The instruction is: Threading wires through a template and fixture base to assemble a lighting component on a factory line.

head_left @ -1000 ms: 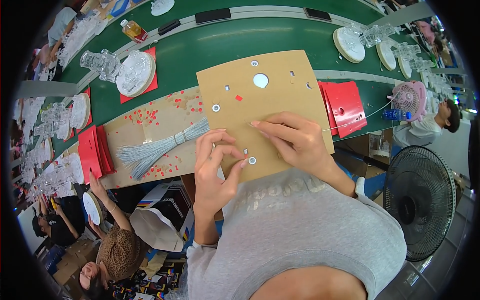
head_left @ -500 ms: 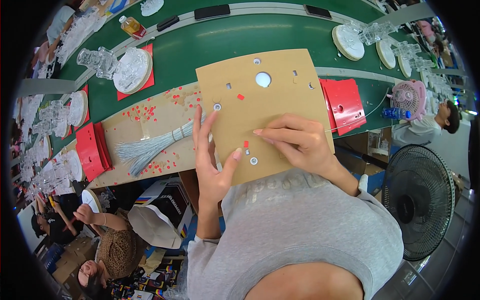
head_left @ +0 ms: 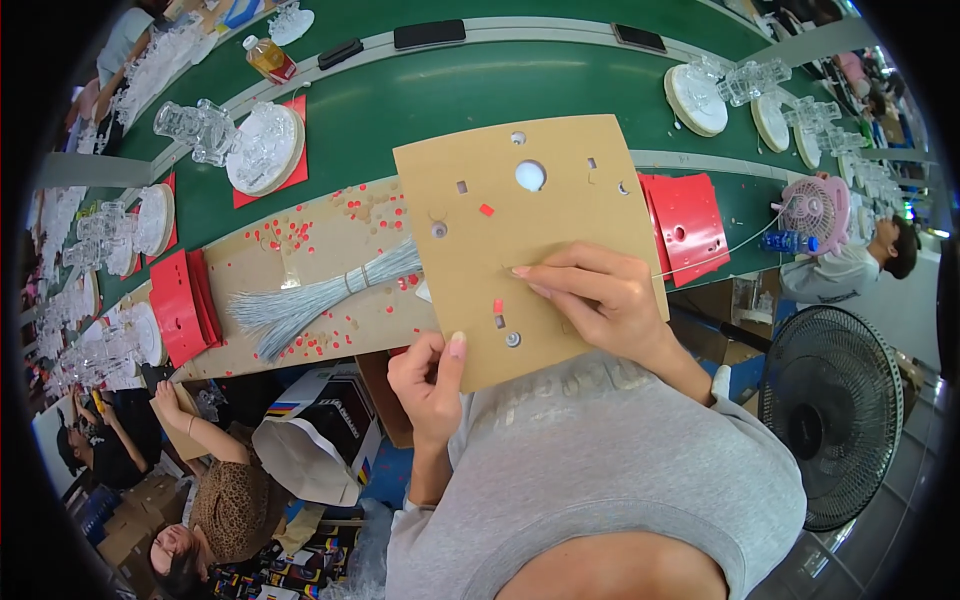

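Observation:
A brown cardboard sheet (head_left: 545, 225) with a large round hole, smaller holes and small slots is held up in front of my body. My left hand (head_left: 428, 388) grips its lower left edge, thumb on the near face and fingers curled behind. Over the middle of the sheet, my right hand (head_left: 605, 300) is closed in a pinch on a thin pale wire (head_left: 700, 262), whose long end trails out to the right. Small red bits (head_left: 487, 210) show on the sheet. Left of it, a tied bundle of silvery wires (head_left: 320, 300) lies on the cardboard-covered bench.
Red sheets (head_left: 685, 225) lie stacked right of the board, with more red sheets (head_left: 183, 305) at left. Clear plastic parts on round white bases (head_left: 265, 150) stand along the green bench (head_left: 480, 90). A black fan (head_left: 835, 420) stands at right; another person (head_left: 225, 500) sits lower left.
My left hand has slid down to the sheet's lower left edge, its fingers now curled behind. The sheet sits slightly lower. My right hand keeps its pinch.

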Demonstrator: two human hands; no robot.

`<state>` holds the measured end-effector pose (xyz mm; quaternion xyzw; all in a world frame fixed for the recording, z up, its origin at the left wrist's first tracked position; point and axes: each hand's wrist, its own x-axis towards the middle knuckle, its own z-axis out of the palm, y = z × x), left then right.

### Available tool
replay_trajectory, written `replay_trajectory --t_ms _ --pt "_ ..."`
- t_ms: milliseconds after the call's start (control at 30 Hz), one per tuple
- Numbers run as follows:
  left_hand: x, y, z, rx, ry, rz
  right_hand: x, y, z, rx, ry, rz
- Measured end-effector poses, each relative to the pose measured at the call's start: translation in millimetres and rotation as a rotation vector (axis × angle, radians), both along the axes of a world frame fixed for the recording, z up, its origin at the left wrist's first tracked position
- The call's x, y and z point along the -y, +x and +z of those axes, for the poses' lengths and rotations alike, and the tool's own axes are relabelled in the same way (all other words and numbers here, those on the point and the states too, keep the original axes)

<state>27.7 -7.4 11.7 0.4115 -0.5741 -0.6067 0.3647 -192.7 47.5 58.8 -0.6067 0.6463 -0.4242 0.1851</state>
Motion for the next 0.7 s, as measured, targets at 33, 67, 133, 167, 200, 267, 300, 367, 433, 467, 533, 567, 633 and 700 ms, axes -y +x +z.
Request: replay_trajectory --t_ms 33,67,133,167,200,267,300,367,433,467,533,567,633,700 --pt "0.8 -0.9 0.1 -0.001 0.002 0.001 -1.2 0.9 0.6 0.008 0.003 0.004" --pt "3.4 -2.7 -0.5 -0.002 0.083 -0.016 -1.3 0.5 1.3 0.007 0.006 0.004" --pt "6.0 -1.0 -4.1 -0.003 0.167 -0.036 0.1 0.8 1.8 -0.017 0.008 0.000" --pt "5.5 0.9 -9.7 -0.031 0.158 -0.038 0.7 1.3 1.8 -0.017 0.011 -0.002" --pt "5.4 0.3 -11.2 -0.060 0.151 -0.039 1.1 1.3 1.5 -0.017 -0.001 0.005" --pt "7.1 -4.4 -3.5 -0.082 0.253 -0.061 1.0 -0.6 2.8 -0.018 -0.011 0.012" --pt "8.4 -7.9 1.4 -0.104 0.352 -0.079 0.5 -2.9 4.8 -0.028 -0.014 0.048" --pt "9.4 -14.8 6.1 -0.123 0.387 -0.081 0.1 -4.1 4.8 -0.039 -0.015 0.087" --pt "13.6 -15.4 9.3 -0.147 0.417 -0.088 -0.6 -4.5 3.9 -0.040 -0.037 0.137" --pt "18.9 -10.6 9.8 -0.073 0.412 -0.165 -1.2 -4.1 5.6 -0.044 -0.038 0.138" --pt "23.1 -7.9 8.0 -0.007 0.404 -0.239 -1.6 -1.9 7.8 -0.100 -0.016 0.226" --pt "23.3 -7.9 5.6 0.015 0.366 -0.234 -2.1 -1.7 8.5 -0.105 -0.017 0.229" --pt "24.3 -3.2 -0.3 0.036 0.323 -0.223 -3.5 -1.6 11.2 -0.152 0.004 0.257" --pt "25.6 3.2 -8.1 0.162 0.201 -0.171 -4.8 -2.6 15.6 -0.167 0.017 0.281"
